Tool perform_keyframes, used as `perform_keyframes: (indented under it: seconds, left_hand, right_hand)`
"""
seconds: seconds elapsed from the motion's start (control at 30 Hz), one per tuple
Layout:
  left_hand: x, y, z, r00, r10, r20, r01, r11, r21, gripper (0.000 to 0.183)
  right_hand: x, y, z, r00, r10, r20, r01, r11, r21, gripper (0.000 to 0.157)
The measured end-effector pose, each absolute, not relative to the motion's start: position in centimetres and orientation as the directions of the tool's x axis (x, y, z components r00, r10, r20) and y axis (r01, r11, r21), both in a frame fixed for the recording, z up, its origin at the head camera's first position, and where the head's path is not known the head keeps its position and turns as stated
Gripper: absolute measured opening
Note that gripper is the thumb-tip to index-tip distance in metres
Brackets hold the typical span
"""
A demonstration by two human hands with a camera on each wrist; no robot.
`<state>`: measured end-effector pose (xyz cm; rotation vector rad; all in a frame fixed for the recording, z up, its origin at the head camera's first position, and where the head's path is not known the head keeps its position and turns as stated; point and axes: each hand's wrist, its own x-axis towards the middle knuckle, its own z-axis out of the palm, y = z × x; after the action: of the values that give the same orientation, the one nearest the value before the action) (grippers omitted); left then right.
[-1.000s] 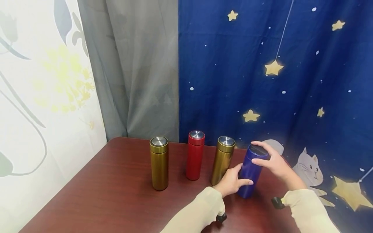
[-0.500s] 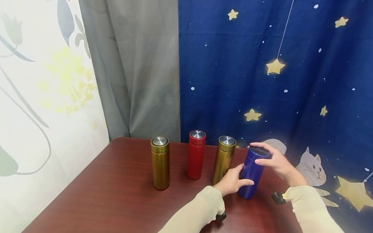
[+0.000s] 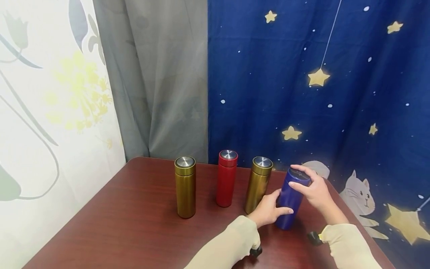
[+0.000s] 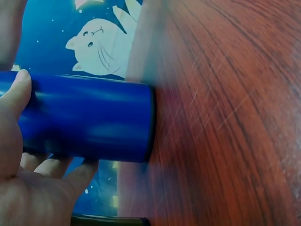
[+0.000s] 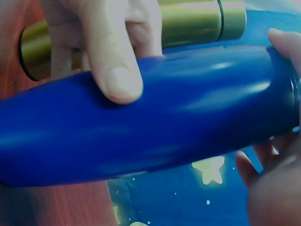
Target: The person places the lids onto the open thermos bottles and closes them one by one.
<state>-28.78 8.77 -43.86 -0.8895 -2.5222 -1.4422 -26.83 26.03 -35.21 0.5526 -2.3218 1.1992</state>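
A blue vacuum flask (image 3: 290, 198) stands at the right of the table, its base on or just at the tabletop. My left hand (image 3: 268, 212) grips its body from the left; in the left wrist view the thumb lies on one side of the flask (image 4: 94, 115) and the fingers on the other. Around the dark-topped lid (image 3: 300, 174) my right hand (image 3: 315, 190) curls its thumb and fingers. Part of the lid is hidden by that hand. Close behind my left hand stands a gold flask (image 3: 258, 186), also visible in the right wrist view.
A red flask (image 3: 226, 183) and another gold flask (image 3: 186, 190) stand upright farther left on the reddish-brown table (image 3: 141, 224). Behind the table hang a grey curtain (image 3: 171, 82) and a blue star-patterned curtain (image 3: 262, 82).
My right hand has turned slightly on the lid, its thumb shifting left and its wrist swinging down and left. The left hand keeps its grip, and the blue flask stays nearly in place.
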Motion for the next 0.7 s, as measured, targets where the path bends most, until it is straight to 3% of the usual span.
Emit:
perform_keyframes:
  seconds: [0.3, 0.7]
  left_hand:
    - [-29.0, 8.9, -44.1, -0.821, 0.432, 0.373, 0.537, 0.364, 0.761, 0.066]
    - [-27.7, 9.4, -44.2, -0.837, 0.367, 0.406, 0.532, 0.372, 0.76, 0.061]
  right_hand:
    - [-26.2, 24.8, -35.4, -0.792, 0.006, 0.61, -0.433, 0.698, -0.57, 0.054]
    - [-26.0, 23.4, -35.7, -0.733, 0.128, 0.668, -0.372, 0.747, -0.551, 0.053]
